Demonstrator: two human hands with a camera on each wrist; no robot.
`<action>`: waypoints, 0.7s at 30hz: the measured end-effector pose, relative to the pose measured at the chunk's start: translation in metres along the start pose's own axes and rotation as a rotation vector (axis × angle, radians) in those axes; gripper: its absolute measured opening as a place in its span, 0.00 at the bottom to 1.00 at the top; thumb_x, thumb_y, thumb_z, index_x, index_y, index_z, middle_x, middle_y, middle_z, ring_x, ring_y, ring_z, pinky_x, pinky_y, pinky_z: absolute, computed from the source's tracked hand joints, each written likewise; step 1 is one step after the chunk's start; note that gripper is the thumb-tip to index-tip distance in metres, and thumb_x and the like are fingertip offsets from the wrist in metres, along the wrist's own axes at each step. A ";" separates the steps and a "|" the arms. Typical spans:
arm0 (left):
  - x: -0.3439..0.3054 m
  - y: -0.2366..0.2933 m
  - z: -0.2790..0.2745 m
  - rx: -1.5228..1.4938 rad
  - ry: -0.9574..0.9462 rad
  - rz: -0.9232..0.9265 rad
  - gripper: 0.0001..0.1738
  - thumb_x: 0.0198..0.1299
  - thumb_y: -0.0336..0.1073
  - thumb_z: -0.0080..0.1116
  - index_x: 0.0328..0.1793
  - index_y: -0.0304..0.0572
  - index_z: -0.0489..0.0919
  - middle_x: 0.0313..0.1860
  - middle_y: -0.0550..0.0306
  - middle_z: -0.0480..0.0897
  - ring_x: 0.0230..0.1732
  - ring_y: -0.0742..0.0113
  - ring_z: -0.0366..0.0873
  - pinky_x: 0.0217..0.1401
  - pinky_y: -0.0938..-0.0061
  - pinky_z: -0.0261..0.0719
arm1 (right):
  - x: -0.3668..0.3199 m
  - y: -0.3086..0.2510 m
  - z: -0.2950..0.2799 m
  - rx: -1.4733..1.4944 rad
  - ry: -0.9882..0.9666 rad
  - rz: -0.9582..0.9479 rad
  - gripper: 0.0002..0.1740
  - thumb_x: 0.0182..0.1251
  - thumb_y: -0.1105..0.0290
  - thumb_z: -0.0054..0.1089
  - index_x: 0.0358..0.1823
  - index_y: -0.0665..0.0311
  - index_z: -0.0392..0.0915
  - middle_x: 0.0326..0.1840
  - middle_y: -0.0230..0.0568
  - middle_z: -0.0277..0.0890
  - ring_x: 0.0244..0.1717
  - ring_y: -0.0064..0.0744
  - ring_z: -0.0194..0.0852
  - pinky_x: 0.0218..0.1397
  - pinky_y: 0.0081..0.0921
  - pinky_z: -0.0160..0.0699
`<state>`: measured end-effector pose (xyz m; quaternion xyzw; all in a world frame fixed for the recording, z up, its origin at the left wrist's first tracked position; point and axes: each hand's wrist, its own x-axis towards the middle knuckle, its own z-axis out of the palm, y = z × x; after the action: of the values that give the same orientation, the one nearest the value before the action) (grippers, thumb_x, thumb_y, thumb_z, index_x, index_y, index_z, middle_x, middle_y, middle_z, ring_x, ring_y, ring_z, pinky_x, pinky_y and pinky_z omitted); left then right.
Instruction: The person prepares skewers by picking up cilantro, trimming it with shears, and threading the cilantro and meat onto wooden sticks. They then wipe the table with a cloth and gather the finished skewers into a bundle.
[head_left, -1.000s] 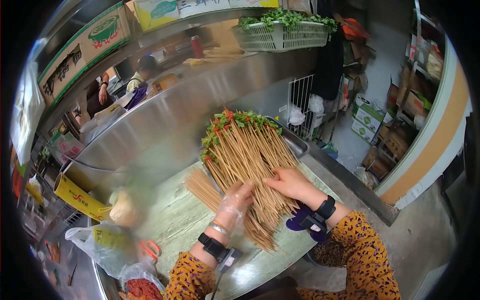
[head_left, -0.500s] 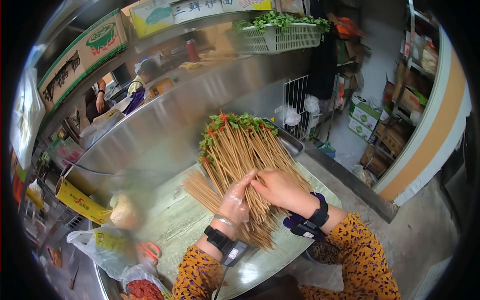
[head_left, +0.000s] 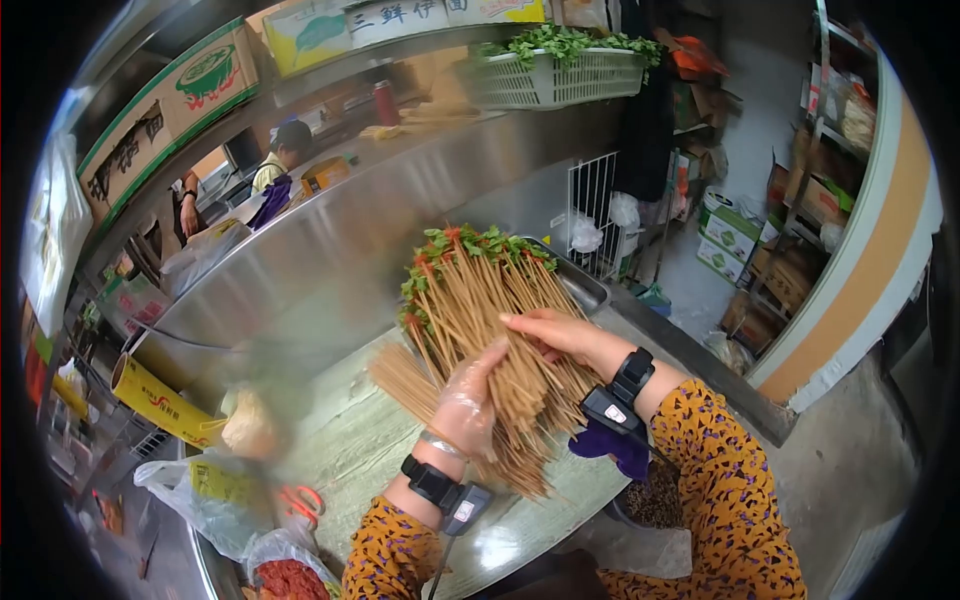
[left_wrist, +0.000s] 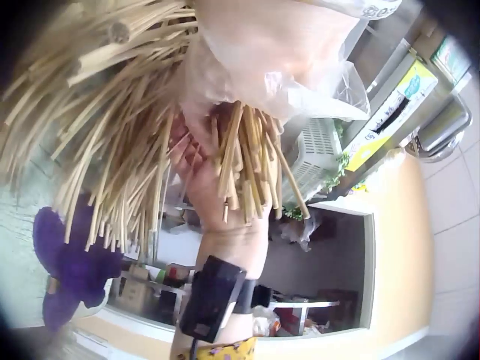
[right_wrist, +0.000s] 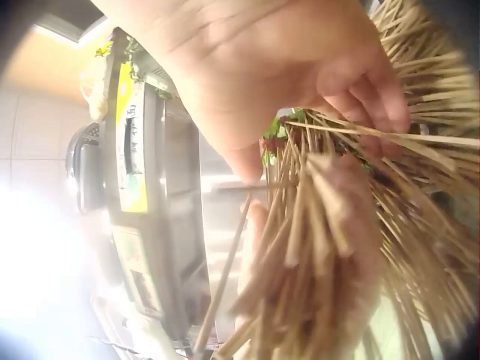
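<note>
In the head view, a thick pile of bamboo skewers point(head_left: 520, 300) lies with its far ends in green leaves and red pieces point(head_left: 425, 265). My left hand point(head_left: 470, 395), in a thin clear plastic glove, grips a bunch of skewers point(left_wrist: 247, 161), blunt ends poking past the fingers. My right hand point(head_left: 560, 335), bare, is just to the right with its thumb stretched toward that bunch. In the right wrist view its thumb and fingers point(right_wrist: 375, 105) stand apart, the loosely bent fingers touching skewers of the pile. Another sheaf of bare skewers point(head_left: 400, 375) lies left of the pile, partly under my left wrist.
A metal tray point(head_left: 585, 290) shows behind the pile on the pale green table point(head_left: 340, 400). To the left are red-handled scissors point(head_left: 300, 502), a plastic bag point(head_left: 205, 500) and a bag of red paste point(head_left: 285, 580). A purple cloth point(head_left: 615, 452) hangs near my right wrist.
My right hand first came in against the left hand at the bunch, then drew away to the right, its thumb and fingers parting. The left hand keeps its grip and has turned slightly.
</note>
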<state>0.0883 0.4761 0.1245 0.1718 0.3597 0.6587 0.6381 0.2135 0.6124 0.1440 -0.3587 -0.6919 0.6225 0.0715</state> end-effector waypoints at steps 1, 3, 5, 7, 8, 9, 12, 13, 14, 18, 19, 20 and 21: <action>0.003 -0.006 0.000 0.059 0.014 0.045 0.22 0.63 0.40 0.61 0.60 0.39 0.74 0.53 0.52 0.80 0.51 0.62 0.80 0.53 0.64 0.82 | 0.012 0.011 0.004 0.077 0.044 -0.048 0.59 0.52 0.35 0.66 0.70 0.77 0.54 0.62 0.58 0.68 0.59 0.40 0.71 0.59 0.33 0.73; 0.001 -0.016 0.009 0.302 0.127 0.047 0.25 0.65 0.42 0.58 0.64 0.39 0.71 0.55 0.51 0.79 0.54 0.62 0.79 0.55 0.67 0.79 | 0.006 -0.003 0.017 -0.055 0.030 -0.118 0.69 0.46 0.36 0.71 0.73 0.78 0.41 0.70 0.64 0.56 0.69 0.47 0.59 0.70 0.35 0.59; 0.030 -0.043 -0.022 0.535 0.005 0.130 0.32 0.65 0.49 0.55 0.68 0.37 0.66 0.53 0.47 0.80 0.55 0.58 0.79 0.54 0.68 0.77 | 0.020 0.004 0.022 -0.199 0.029 -0.159 0.78 0.39 0.43 0.79 0.74 0.81 0.30 0.75 0.71 0.46 0.76 0.54 0.48 0.78 0.33 0.47; 0.018 -0.032 -0.005 1.007 0.060 0.054 0.36 0.63 0.54 0.54 0.67 0.33 0.65 0.51 0.42 0.80 0.55 0.55 0.79 0.53 0.67 0.76 | 0.031 0.008 0.025 -0.406 0.101 -0.066 0.75 0.39 0.48 0.79 0.74 0.81 0.33 0.73 0.72 0.50 0.74 0.56 0.52 0.76 0.32 0.51; 0.009 -0.027 0.005 1.244 0.085 0.012 0.39 0.62 0.57 0.54 0.67 0.30 0.65 0.49 0.40 0.81 0.54 0.53 0.79 0.52 0.66 0.76 | 0.035 0.006 0.025 -0.509 0.140 -0.023 0.74 0.38 0.50 0.80 0.74 0.81 0.34 0.72 0.72 0.52 0.73 0.56 0.54 0.75 0.31 0.54; 0.001 -0.028 0.013 1.262 0.058 0.084 0.43 0.59 0.61 0.53 0.63 0.25 0.66 0.44 0.35 0.81 0.51 0.48 0.80 0.52 0.64 0.75 | 0.025 -0.007 0.027 -0.609 0.212 0.035 0.66 0.41 0.55 0.75 0.74 0.78 0.40 0.63 0.68 0.67 0.64 0.55 0.69 0.65 0.33 0.69; -0.009 -0.021 0.022 1.401 -0.105 0.041 0.41 0.59 0.61 0.53 0.58 0.22 0.70 0.43 0.36 0.81 0.48 0.46 0.80 0.51 0.64 0.75 | 0.032 0.004 0.016 -0.711 0.246 0.093 0.55 0.43 0.59 0.73 0.70 0.75 0.52 0.55 0.63 0.74 0.56 0.56 0.75 0.59 0.36 0.74; -0.015 -0.017 0.022 1.441 -0.144 0.135 0.34 0.60 0.53 0.57 0.56 0.25 0.72 0.42 0.38 0.81 0.45 0.47 0.80 0.51 0.66 0.76 | 0.029 0.013 0.017 -0.679 0.319 -0.057 0.44 0.45 0.61 0.71 0.63 0.71 0.60 0.48 0.60 0.78 0.52 0.57 0.77 0.57 0.39 0.76; -0.019 -0.015 0.017 1.396 -0.142 0.309 0.31 0.60 0.50 0.58 0.56 0.26 0.73 0.41 0.39 0.81 0.45 0.48 0.80 0.51 0.65 0.76 | 0.030 0.017 0.018 -0.691 0.346 -0.053 0.43 0.45 0.61 0.70 0.62 0.71 0.61 0.48 0.60 0.78 0.52 0.57 0.77 0.57 0.39 0.76; -0.031 0.000 -0.018 1.290 0.051 0.801 0.26 0.61 0.39 0.61 0.62 0.32 0.71 0.55 0.39 0.76 0.59 0.50 0.74 0.61 0.64 0.73 | 0.018 0.031 0.025 -0.589 0.415 -0.182 0.44 0.47 0.63 0.67 0.66 0.69 0.59 0.50 0.58 0.77 0.52 0.56 0.77 0.57 0.39 0.75; -0.024 -0.001 -0.036 1.227 0.182 0.836 0.28 0.61 0.41 0.60 0.64 0.32 0.70 0.59 0.37 0.73 0.63 0.49 0.71 0.65 0.63 0.70 | 0.010 0.029 0.028 -0.558 0.421 -0.161 0.45 0.46 0.63 0.67 0.67 0.69 0.58 0.51 0.58 0.77 0.52 0.56 0.77 0.57 0.39 0.74; -0.018 -0.006 -0.049 1.157 0.314 0.870 0.30 0.62 0.43 0.59 0.66 0.32 0.68 0.64 0.35 0.70 0.67 0.47 0.67 0.68 0.62 0.67 | 0.003 0.026 0.029 -0.530 0.428 -0.141 0.46 0.46 0.63 0.67 0.68 0.69 0.57 0.51 0.58 0.77 0.53 0.55 0.77 0.58 0.39 0.74; -0.017 -0.009 -0.054 0.973 0.296 0.732 0.33 0.62 0.43 0.59 0.68 0.32 0.65 0.66 0.35 0.67 0.70 0.46 0.64 0.70 0.62 0.65 | -0.002 0.024 0.030 -0.508 0.438 -0.158 0.49 0.46 0.66 0.67 0.71 0.68 0.54 0.54 0.59 0.75 0.55 0.52 0.76 0.59 0.37 0.72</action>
<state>0.0598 0.4457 0.0858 0.4616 0.6207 0.6123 0.1634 0.2085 0.5864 0.1163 -0.4355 -0.8185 0.3313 0.1747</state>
